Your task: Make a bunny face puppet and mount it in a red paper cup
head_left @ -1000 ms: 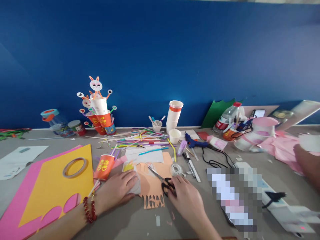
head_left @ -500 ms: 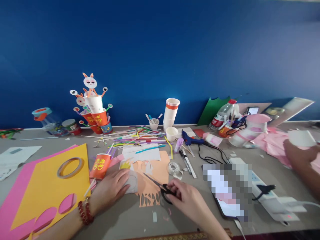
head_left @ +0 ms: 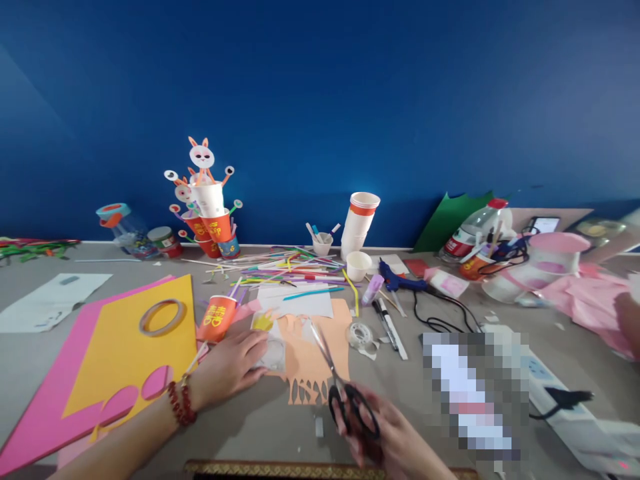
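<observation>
My right hand (head_left: 383, 427) grips a pair of black-handled scissors (head_left: 327, 353), fingers at the handle loops. The blades point up and away over a sheet of orange paper (head_left: 320, 337) whose near edge is cut into ragged strips. My left hand (head_left: 227, 370) lies low on the table, fingers stretched out. Its fingertips touch or lie beside a pale sheet with a pencil outline (head_left: 273, 353). Just beyond that hand a red paper cup (head_left: 219, 319) leans with straws in it. A yellow cut-out (head_left: 263, 321) lies near its fingertips.
Yellow card (head_left: 125, 333) with a tape ring (head_left: 161, 317) lies left. Straws (head_left: 295, 267), stacked white cups (head_left: 359, 223) and rabbit-topped cups (head_left: 207, 200) stand behind. A blue glue gun (head_left: 400, 279), a phone (head_left: 470, 400) and a power strip (head_left: 565, 420) lie right. Another person's hand (head_left: 630, 317) reaches pink paper.
The scissors have come off the orange paper's middle toward me and turned more upright, handles lower. The view has swung left. The other person's hand has shifted to the frame's edge.
</observation>
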A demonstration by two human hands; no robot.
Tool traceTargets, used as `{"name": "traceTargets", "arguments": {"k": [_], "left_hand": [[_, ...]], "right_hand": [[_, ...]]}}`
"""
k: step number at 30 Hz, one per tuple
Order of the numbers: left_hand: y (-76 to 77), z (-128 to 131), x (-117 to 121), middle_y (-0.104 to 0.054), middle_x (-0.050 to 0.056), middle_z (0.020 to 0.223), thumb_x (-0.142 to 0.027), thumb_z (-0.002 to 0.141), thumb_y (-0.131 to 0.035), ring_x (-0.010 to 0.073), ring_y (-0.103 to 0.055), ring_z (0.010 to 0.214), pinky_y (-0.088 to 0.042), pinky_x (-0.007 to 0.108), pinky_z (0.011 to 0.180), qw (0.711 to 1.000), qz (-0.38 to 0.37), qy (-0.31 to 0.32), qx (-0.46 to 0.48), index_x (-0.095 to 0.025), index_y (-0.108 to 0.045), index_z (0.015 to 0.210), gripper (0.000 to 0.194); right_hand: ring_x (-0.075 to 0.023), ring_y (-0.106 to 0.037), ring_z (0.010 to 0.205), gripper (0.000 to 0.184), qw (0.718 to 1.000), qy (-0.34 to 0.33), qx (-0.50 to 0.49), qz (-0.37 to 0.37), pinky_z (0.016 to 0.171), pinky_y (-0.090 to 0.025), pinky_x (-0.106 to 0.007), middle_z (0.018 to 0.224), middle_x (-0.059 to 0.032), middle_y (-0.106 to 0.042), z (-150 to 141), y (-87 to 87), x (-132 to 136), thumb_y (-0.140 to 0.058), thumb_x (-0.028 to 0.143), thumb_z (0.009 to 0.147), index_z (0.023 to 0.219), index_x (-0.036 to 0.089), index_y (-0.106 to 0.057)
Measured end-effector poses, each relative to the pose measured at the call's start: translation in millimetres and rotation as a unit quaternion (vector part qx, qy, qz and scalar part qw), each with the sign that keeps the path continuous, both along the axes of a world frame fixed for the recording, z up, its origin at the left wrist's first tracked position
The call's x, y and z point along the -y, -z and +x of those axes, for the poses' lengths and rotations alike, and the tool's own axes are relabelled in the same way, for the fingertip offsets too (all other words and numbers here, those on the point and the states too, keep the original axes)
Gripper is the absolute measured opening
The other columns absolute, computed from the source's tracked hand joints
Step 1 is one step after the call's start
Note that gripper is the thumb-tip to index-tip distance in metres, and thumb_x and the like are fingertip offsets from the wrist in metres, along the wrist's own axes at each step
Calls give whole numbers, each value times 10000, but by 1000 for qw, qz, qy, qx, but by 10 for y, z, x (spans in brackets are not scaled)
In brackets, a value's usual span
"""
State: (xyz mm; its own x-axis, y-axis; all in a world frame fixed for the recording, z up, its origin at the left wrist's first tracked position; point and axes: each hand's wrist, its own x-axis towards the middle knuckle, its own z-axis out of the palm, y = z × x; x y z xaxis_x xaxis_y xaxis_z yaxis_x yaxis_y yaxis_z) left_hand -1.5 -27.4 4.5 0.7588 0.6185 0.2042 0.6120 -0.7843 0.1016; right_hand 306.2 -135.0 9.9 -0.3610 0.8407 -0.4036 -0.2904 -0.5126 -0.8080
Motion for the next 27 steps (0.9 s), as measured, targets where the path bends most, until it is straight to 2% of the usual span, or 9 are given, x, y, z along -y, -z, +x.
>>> {"name": "traceTargets", "arguments": {"k": [4,8,12,15,17,19,21,24,27], "left_hand": [[15,19,-17,-616,121,1281,-327,961,-483,265,-620,1146,-545,397,955,1000,16,-22,4,-184,-557,1226,310],[69,60,-38,-631,125,1263,-376,968,-474,267,-640,1135,-558,393,936,997,42,-47,48,-186,-533,1235,333],[74,114,-66,-630,122,1263,-372,962,-504,262,-628,1159,-549,406,957,995,31,-45,88,-195,-495,1227,318],[43,159,-71,-621,119,1274,-377,952,-526,259,-615,1173,-537,413,979,995,14,-42,94,-201,-481,1214,319],[29,185,-61,-626,117,1264,-368,951,-522,261,-619,1164,-542,419,971,995,14,-47,88,-202,-493,1194,296],[32,198,-41,-639,119,1240,-357,949,-516,266,-625,1156,-548,422,961,995,21,-50,81,-201,-512,1177,276],[58,192,-20,-651,128,1218,-364,944,-520,273,-629,1152,-555,418,947,995,31,-46,77,-194,-523,1173,285],[122,151,-8,-647,149,1237,-403,934,-540,279,-624,1160,-554,404,943,996,41,-40,70,-176,-500,1228,374],[159,110,-28,-632,159,1269,-453,911,-570,283,-617,1167,-540,395,958,996,34,-44,65,-165,-485,1254,456]], "right_hand": [[-42,-474,452,572,999,0,-23,-49,430,-386,-155,734,-4,-608,-83,40,71,-658,710,748,936,171,-622],[-32,-503,402,514,999,-36,0,-18,379,-348,-137,757,-1,-630,-93,98,77,-656,666,782,903,174,-569],[-52,-552,452,532,998,-55,35,25,371,-374,-137,828,-13,-632,-93,89,25,-695,662,730,906,185,-540],[-78,-557,537,440,990,-8,112,81,419,-415,-153,798,4,-620,-177,54,-121,-774,515,697,875,186,-542],[-70,-488,469,340,978,25,169,121,417,-405,-165,647,57,-560,-290,39,-290,-746,418,741,892,192,-542],[-78,-507,494,290,960,43,220,166,468,-443,-185,650,58,-564,-435,36,-492,-741,334,734,901,186,-556],[-75,-523,480,260,954,59,234,177,441,-432,-190,751,36,-604,-588,44,-683,-706,310,734,877,193,-523],[-69,-449,391,213,956,85,227,167,352,-365,-179,642,85,-522,-767,75,-864,-623,242,708,800,228,-432],[-73,-419,396,203,949,104,234,183,336,-327,-172,598,97,-460,-835,132,-891,-588,200,671,765,236,-411]]}}
